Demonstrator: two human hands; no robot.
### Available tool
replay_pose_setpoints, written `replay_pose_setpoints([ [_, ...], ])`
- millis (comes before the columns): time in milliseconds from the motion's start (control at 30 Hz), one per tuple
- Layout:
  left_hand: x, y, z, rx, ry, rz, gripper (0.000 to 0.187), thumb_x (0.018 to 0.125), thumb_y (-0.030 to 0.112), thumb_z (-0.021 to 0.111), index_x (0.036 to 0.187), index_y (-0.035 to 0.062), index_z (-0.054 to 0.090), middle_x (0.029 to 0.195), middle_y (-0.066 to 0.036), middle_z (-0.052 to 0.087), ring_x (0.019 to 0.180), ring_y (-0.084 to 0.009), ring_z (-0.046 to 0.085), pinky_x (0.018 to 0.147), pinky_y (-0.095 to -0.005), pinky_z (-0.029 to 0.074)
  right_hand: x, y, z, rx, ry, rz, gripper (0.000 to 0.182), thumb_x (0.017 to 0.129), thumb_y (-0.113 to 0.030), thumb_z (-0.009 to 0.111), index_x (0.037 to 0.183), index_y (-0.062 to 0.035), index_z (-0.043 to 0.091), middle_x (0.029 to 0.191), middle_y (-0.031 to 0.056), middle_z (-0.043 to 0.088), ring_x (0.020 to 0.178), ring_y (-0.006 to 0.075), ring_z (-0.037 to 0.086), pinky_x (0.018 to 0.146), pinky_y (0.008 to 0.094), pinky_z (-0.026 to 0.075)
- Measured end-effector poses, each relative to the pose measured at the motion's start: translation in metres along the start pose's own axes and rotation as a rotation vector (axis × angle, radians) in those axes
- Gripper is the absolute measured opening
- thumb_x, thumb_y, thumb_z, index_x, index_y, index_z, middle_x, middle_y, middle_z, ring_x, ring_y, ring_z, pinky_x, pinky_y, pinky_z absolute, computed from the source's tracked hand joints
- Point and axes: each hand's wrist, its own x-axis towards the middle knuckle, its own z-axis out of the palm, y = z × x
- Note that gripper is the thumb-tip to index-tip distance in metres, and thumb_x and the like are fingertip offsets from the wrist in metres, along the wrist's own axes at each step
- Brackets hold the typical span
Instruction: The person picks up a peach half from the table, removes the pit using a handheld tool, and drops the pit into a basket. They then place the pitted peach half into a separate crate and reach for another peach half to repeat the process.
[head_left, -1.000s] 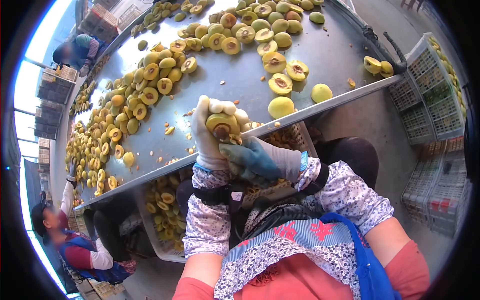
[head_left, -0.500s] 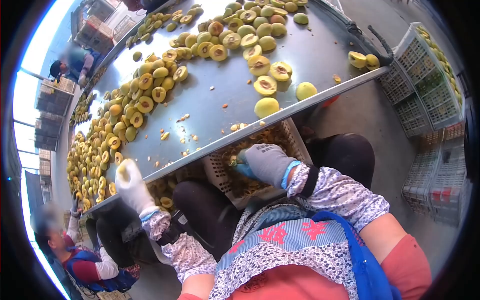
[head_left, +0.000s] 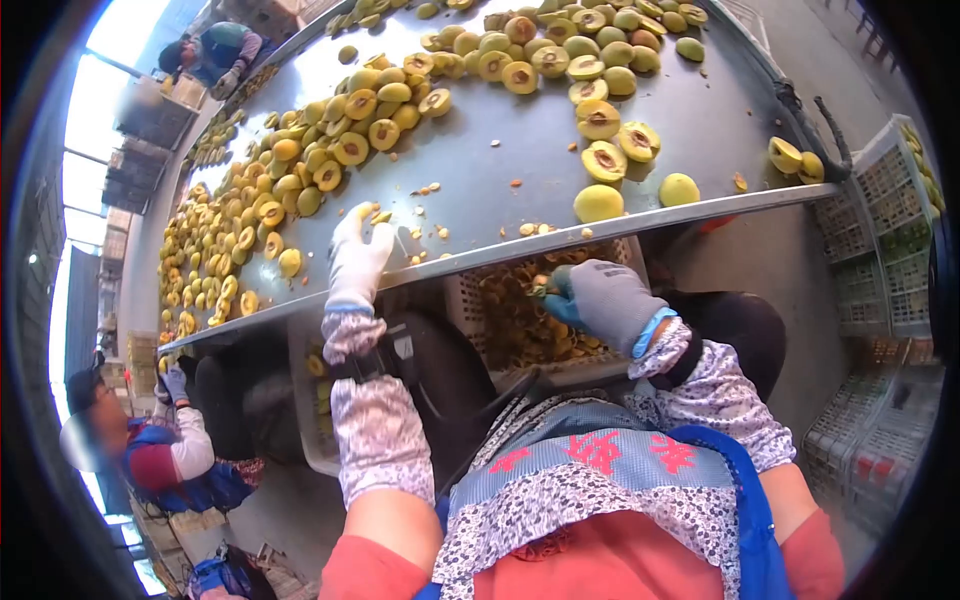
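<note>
Halved yellow-green fruits [head_left: 350, 148] lie in a long heap across the metal table [head_left: 480, 190]. My left hand [head_left: 362, 255], in a white glove, is over the table's near edge, fingers apart, beside small seed bits; a small yellowish piece shows at its fingertips. My right hand [head_left: 600, 300], in a grey and blue glove, is closed above a white crate [head_left: 468, 320] of brown and yellow scraps. A small fruit-coloured piece [head_left: 543, 286] shows at its fingertips; its exact shape is unclear.
Another crate [head_left: 312, 440] stands below the table edge at the left. Stacked crates [head_left: 880, 240] are at the right. One person [head_left: 165, 440] sits at the lower left, another [head_left: 215, 55] at the upper left. A dark cord [head_left: 805, 115] lies on the table's right corner.
The view has shifted, so the table's contents appear further right. My left hand has moved up from the table edge to above the tabletop. My right hand remains over the scrap crate.
</note>
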Motion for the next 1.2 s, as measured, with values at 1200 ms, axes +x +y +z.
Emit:
replay_pose_setpoints([
  [1200,-0.038,0.123,0.046,-1.979,-0.525,-0.105,0.035,0.103,0.033,0.048,0.118,0.0029,0.059,0.127,-0.019,0.062,0.120,-0.0404,0.057,0.099,-0.0528,0.051,0.031,-0.032,0.017,0.957,0.271,-0.078,0.049,0.101,-0.044,0.055,0.102,0.0039,0.065,0.083,0.0097,0.066,0.081,0.0100,0.056,0.076,0.0320,0.050],
])
